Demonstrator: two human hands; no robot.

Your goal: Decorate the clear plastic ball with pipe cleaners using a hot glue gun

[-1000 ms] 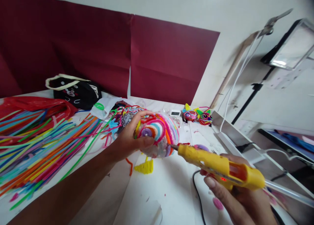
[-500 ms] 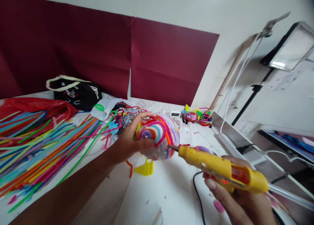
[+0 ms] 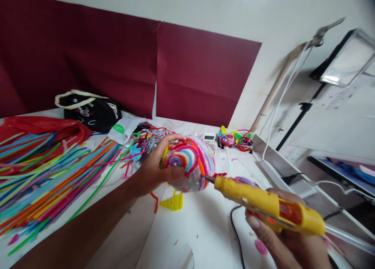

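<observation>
In the centre of the frame, the left hand (image 3: pixel 158 163) is gripping the ball (image 3: pixel 191 163). At the lower right, the right hand (image 3: pixel 295 243) is wrapped around the glue gun (image 3: pixel 249 196); its nozzle (image 3: pixel 209 179) seems to touch the ball, but blur makes this uncertain.

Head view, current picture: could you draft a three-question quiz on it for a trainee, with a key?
1. Multiple choice: what does the left hand hold?
A) a black bag
B) a colourful round craft piece
C) a white digital display
2. True or false: a red light glows on the yellow glue gun held in the right hand.
3. Fill in the blank: the loose fuzzy sticks are spread along the picture's ____ side.

Key: 1. B; 2. True; 3. left
</observation>
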